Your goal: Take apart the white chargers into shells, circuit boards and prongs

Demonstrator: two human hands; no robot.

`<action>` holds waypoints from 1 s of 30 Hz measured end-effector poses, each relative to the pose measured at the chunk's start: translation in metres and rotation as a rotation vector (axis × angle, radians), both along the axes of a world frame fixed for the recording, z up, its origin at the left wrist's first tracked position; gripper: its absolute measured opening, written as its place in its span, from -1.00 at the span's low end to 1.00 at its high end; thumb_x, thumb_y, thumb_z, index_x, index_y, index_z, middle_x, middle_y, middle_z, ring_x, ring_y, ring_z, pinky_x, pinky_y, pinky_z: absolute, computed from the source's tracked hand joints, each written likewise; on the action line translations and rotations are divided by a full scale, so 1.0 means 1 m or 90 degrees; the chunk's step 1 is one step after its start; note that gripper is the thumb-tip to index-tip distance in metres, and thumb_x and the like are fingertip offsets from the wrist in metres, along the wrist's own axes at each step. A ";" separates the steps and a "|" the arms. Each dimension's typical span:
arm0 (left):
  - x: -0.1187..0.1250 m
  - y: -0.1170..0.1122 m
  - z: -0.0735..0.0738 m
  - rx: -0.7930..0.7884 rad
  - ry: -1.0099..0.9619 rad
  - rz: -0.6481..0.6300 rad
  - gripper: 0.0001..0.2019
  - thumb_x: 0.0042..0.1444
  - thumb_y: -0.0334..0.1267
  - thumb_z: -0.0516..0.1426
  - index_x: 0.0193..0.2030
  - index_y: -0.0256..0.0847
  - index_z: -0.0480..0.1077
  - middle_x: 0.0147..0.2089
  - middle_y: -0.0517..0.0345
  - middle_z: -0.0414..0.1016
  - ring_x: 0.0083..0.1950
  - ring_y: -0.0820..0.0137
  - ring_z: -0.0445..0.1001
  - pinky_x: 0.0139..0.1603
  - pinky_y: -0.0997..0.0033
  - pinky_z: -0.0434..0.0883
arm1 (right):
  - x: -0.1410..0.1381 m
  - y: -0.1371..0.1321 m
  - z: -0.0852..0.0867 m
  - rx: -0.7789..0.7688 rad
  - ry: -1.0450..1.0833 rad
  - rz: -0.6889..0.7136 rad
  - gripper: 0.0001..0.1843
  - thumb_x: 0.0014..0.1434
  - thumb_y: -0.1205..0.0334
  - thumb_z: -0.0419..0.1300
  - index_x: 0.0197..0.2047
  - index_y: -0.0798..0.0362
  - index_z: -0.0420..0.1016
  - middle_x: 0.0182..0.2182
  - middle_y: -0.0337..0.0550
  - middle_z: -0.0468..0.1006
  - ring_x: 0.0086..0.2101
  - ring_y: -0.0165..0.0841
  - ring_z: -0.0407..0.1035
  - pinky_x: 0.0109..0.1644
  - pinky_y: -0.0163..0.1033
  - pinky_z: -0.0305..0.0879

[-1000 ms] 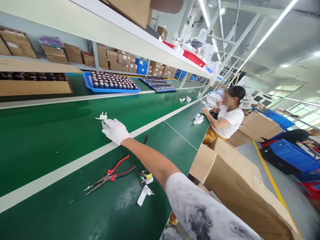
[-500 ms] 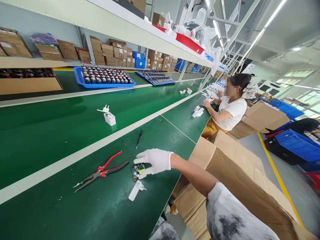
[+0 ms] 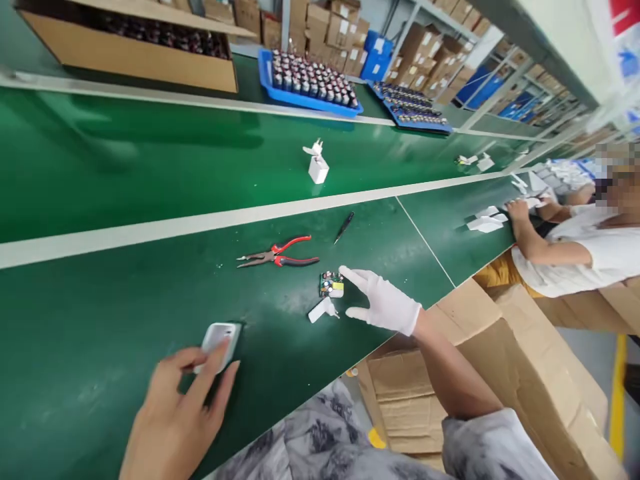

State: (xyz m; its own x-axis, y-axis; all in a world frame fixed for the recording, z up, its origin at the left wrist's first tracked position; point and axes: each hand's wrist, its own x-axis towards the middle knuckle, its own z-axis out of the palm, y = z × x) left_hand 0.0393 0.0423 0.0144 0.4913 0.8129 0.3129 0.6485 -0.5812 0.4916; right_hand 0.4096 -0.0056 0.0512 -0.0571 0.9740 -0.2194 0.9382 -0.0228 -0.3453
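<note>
While the gloved right hand (image 3: 383,303) hangs open over the green bench (image 3: 125,300), its forefinger stretched toward 10 o'clock and just touching the small circuit board (image 3: 331,285), the bare left hand (image 3: 175,413) lies at 7 o'clock in the picture, well apart from the right, fingers spread and resting on a white charger shell (image 3: 219,335) without closing round it. That board lies at 10 o'clock from the right palm and far nearer to it than to the left hand. Just beside the board, at its 7 o'clock, a white plug cap (image 3: 323,310) points its long axis from 8 to 2 o'clock, a little off the right thumb. One pair of red-handled pliers (image 3: 277,255) lies at 11 o'clock from the board, jaws pointing to 9 o'clock; one dark pick tool (image 3: 344,227) lies beyond. Two white parts (image 3: 317,163) stand together on the far belt. Two blue trays (image 3: 310,90) sit at the back. A co-worker's hand (image 3: 515,210) rests on the bench at 3 o'clock
</note>
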 end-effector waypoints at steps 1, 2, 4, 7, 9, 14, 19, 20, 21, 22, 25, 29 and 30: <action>0.005 -0.003 0.001 0.028 0.018 -0.003 -0.51 0.19 -0.29 0.21 0.25 0.08 0.29 -0.07 -0.02 0.34 -0.12 0.19 0.46 -0.15 0.15 0.52 | -0.003 -0.002 0.000 -0.005 -0.012 0.009 -0.01 0.10 0.14 0.39 0.47 0.07 -0.02 0.25 0.23 0.31 0.17 0.03 0.32 0.13 0.13 0.41; 0.009 -0.004 0.003 0.051 0.018 -0.009 -0.48 0.20 -0.30 0.20 0.29 0.08 0.25 -0.06 -0.02 0.30 -0.12 0.19 0.46 -0.18 0.17 0.54 | -0.005 -0.004 -0.001 -0.003 -0.020 0.013 0.01 0.09 0.12 0.39 0.47 0.07 -0.03 0.26 0.22 0.30 0.17 0.04 0.31 0.12 0.13 0.41; 0.017 -0.005 0.008 0.031 -0.022 -0.017 -0.44 0.21 -0.27 0.19 0.33 0.05 0.19 0.03 -0.08 0.24 -0.06 0.20 0.46 -0.30 0.32 0.56 | -0.009 -0.004 -0.003 0.010 -0.032 0.003 -0.01 0.12 0.11 0.37 0.47 0.07 -0.04 0.25 0.20 0.30 0.16 0.02 0.31 0.12 0.11 0.42; 0.021 -0.003 0.014 -0.131 -0.032 -0.040 -0.41 0.24 -0.16 0.14 0.38 0.06 0.10 0.26 -0.12 0.15 0.08 0.15 0.44 -0.62 0.61 0.42 | -0.009 0.004 -0.004 0.018 -0.071 0.025 -0.16 0.20 0.31 0.25 0.47 0.03 0.00 0.27 0.13 0.28 0.14 -0.03 0.31 0.11 0.05 0.43; 0.021 -0.001 0.014 -0.224 -0.001 -0.076 -0.40 0.28 -0.14 0.09 0.42 0.09 0.02 0.38 -0.06 0.10 0.18 0.12 0.41 -0.65 0.65 0.39 | -0.006 0.014 -0.002 0.022 -0.133 0.098 -0.21 0.18 0.46 0.15 0.44 -0.03 0.08 0.35 0.09 0.17 0.17 -0.01 0.27 0.12 0.06 0.40; 0.023 0.004 0.006 -0.253 0.028 -0.145 -0.41 0.34 -0.17 -0.01 0.46 0.11 -0.12 0.39 0.04 0.21 0.30 0.12 0.31 -0.10 0.29 0.59 | -0.008 0.047 0.005 -0.009 -0.216 0.402 -0.17 0.02 0.56 0.19 0.37 -0.04 0.25 0.36 0.01 0.18 0.26 0.09 0.12 0.27 0.16 0.18; 0.028 0.007 0.003 -0.290 -0.027 -0.088 -0.38 0.30 -0.14 0.07 0.43 0.07 -0.08 0.26 0.02 0.37 0.19 0.15 0.44 0.16 0.01 0.47 | -0.007 0.071 0.018 0.000 -0.224 0.434 -0.65 0.24 0.33 0.13 0.08 0.06 0.52 -0.10 0.07 0.55 -0.05 -0.06 0.40 0.03 0.03 0.33; 0.029 0.007 0.003 -0.294 -0.038 -0.077 -0.37 0.29 -0.13 0.10 0.43 0.06 -0.06 0.26 0.02 0.38 0.19 0.14 0.44 0.17 0.00 0.47 | -0.003 0.072 0.019 0.011 -0.206 0.383 -0.70 0.26 0.26 0.12 0.02 0.08 0.54 -0.19 0.06 0.56 -0.11 -0.07 0.42 -0.02 0.03 0.34; 0.029 0.006 0.003 -0.299 -0.045 -0.070 -0.36 0.27 -0.12 0.12 0.42 0.05 -0.05 0.27 0.01 0.36 0.21 0.12 0.42 0.17 0.00 0.46 | 0.000 0.071 0.019 0.028 -0.167 0.316 -0.71 0.24 0.20 0.14 -0.02 0.10 0.55 -0.23 0.05 0.57 -0.15 -0.08 0.43 -0.05 0.02 0.35; 0.029 0.006 0.003 -0.304 -0.048 -0.069 -0.36 0.26 -0.12 0.13 0.42 0.04 -0.04 0.29 0.00 0.34 0.23 0.11 0.41 0.18 -0.01 0.46 | 0.004 0.068 0.017 0.041 -0.098 0.244 -0.69 0.21 0.16 0.18 -0.03 0.10 0.54 -0.23 0.05 0.57 -0.16 -0.09 0.44 -0.05 0.00 0.35; 0.028 0.005 0.000 -0.314 -0.052 -0.090 -0.39 0.27 -0.14 0.10 0.41 0.04 -0.01 0.33 -0.01 0.28 0.26 0.10 0.38 0.20 -0.02 0.44 | 0.004 0.054 0.004 0.076 0.327 0.023 -0.54 0.09 0.07 0.31 0.04 0.05 0.48 -0.11 0.00 0.57 -0.12 -0.15 0.46 -0.04 -0.06 0.40; 0.032 0.007 -0.005 -0.306 -0.090 -0.075 -0.48 0.26 -0.13 0.12 0.33 0.00 0.12 0.25 -0.01 0.34 0.23 0.10 0.41 0.20 -0.03 0.44 | -0.029 0.034 -0.011 0.067 0.938 -0.179 -0.34 0.02 -0.04 0.37 0.17 -0.04 0.39 -0.05 -0.07 0.54 -0.09 -0.15 0.49 -0.13 -0.07 0.48; 0.034 0.007 -0.005 -0.303 -0.102 -0.062 -0.50 0.24 -0.13 0.15 0.29 -0.02 0.16 0.22 0.00 0.36 0.21 0.10 0.42 0.19 -0.01 0.46 | -0.041 0.031 -0.012 0.044 1.021 -0.199 -0.30 0.00 -0.03 0.38 0.20 -0.06 0.37 -0.04 -0.08 0.54 -0.09 -0.14 0.49 -0.13 -0.06 0.49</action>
